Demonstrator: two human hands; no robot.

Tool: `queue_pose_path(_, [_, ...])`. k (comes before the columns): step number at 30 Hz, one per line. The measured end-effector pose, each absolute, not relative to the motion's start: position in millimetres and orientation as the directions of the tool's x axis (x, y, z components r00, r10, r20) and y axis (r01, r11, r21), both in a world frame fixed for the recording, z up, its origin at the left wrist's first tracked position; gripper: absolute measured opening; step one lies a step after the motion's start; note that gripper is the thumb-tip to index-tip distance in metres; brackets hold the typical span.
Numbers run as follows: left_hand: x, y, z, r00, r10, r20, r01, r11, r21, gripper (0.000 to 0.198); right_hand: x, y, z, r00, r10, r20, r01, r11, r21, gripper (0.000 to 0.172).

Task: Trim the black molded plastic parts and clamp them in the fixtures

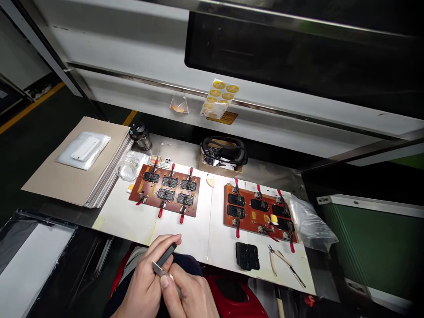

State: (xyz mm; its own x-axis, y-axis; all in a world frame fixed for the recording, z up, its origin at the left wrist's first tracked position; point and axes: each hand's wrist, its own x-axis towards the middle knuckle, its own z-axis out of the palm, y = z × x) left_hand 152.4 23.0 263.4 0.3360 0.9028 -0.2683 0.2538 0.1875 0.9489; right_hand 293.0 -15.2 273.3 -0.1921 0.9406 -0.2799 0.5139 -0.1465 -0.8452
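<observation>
Both hands are together over my lap, in front of the table edge. My left hand (145, 276) is closed around a dark rectangular part (166, 255), held tilted with its narrow side showing. My right hand (190, 287) is closed on a small tool with a flat silvery blade (158, 268), and the blade lies against the near end of the part. The fingers hide most of the tool's handle. Past my hands lies a reddish-brown fixture board (155, 187) with red-handled toggle clamps and several black parts in it. A similar orange-brown board (248, 225) is at the right.
Black parts (247, 256) are piled near the front edge beside pliers (272, 260) and tweezers (291, 267). A cardboard stack (59, 176), a flask (142, 137), an open box (215, 168) and a plastic bag (311, 225) surround the boards. A shelf frame overhangs the table.
</observation>
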Motion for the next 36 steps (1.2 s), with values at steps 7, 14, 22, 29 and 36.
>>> queue_pose_path(7, [155.9,24.7,262.2,0.325,0.909,-0.261,0.245,0.186,0.951,0.037,296.7,-11.6,274.7,-0.212,0.935,-0.285,0.520,-0.139,-0.843,0.035])
queue_pose_path(14, [158.7,31.9,265.3,0.310,0.917,-0.251,0.255,0.174,0.951,0.036,298.4,-5.7,275.1,-0.193,0.942,-0.274,0.524,-0.136,-0.841,0.035])
queue_pose_path(22, [161.4,37.0,264.1,0.319,0.905,-0.282,0.254,0.206,0.945,0.036,303.5,0.0,275.1,-0.149,0.951,-0.269,0.528,-0.153,-0.836,0.034])
queue_pose_path(29, [160.2,42.2,263.3,0.321,0.906,-0.277,0.299,0.181,0.937,0.036,310.0,5.5,273.9,-0.084,0.942,-0.326,0.507,-0.241,-0.828,0.039])
queue_pose_path(36, [162.2,44.1,265.6,0.293,0.909,-0.296,0.307,0.204,0.929,0.033,326.2,12.2,268.0,0.073,0.921,-0.383,0.464,-0.371,-0.804,0.042])
